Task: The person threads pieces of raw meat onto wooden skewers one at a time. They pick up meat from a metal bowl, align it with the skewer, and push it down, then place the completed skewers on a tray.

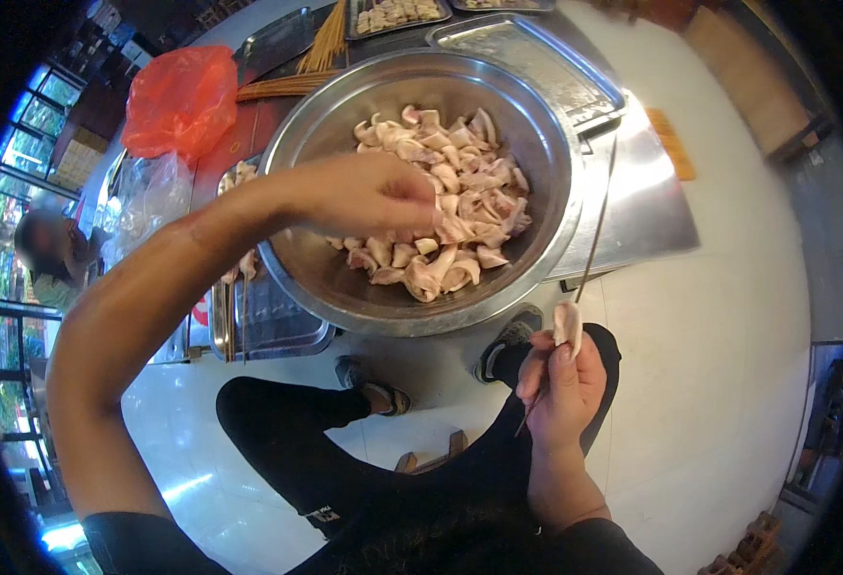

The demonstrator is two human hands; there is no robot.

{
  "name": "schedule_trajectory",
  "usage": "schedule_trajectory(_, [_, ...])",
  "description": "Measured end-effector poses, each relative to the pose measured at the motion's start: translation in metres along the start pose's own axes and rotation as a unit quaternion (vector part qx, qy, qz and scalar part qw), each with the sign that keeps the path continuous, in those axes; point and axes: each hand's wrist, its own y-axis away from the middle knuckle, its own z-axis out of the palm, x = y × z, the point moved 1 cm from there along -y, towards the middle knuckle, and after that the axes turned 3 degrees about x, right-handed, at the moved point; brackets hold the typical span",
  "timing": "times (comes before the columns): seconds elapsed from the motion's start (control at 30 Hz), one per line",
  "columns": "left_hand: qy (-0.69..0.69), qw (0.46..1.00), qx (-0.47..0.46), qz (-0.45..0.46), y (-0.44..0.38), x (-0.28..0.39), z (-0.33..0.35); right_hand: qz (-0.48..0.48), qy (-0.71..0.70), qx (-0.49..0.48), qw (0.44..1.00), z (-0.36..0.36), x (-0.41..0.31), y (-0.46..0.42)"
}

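Observation:
A wide stainless steel bowl [306, 266] holds a heap of pale, fatty cut meat pieces [457, 158]. My left hand [382, 194] reaches across the rim from the left, its fingers down at the meat. Its fingertips are partly hidden, so I cannot tell whether a piece is between them. To the right of my lap, my right hand [565, 388] grips a thin skewer [597, 223] that slants upward past the bowl's right side. One folded meat piece [567, 327] is threaded on that skewer, just above my thumb and fingers.
Left of the bowl, a metal tray [285, 334] carries loaded skewers. Bundled bamboo skewers [285, 86] and a red plastic bag [181, 100] lie behind it. A metal tray [536, 65] sits at the back right; a tray of meat [400, 14] stands farther back. A person [51, 248] is at far left.

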Motion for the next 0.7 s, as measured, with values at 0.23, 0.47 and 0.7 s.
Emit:
schedule_trajectory(0.23, [-0.284, 0.891, 0.301, 0.188, -0.072, -0.010, -0.042, 0.011, 0.012, -0.020, 1.000, -0.001, 0.000, -0.002])
schedule_trajectory(0.47, [-0.328, 0.922, 0.189, 0.086, -0.105, -0.018, -0.026, 0.004, 0.008, -0.018, 1.000, -0.002, -0.001, -0.003])
schedule_trajectory(0.7, [-0.131, 0.981, 0.146, 0.013, -0.084, -0.019, -0.046, 0.007, 0.005, -0.027, 1.000, -0.003, -0.004, -0.002])
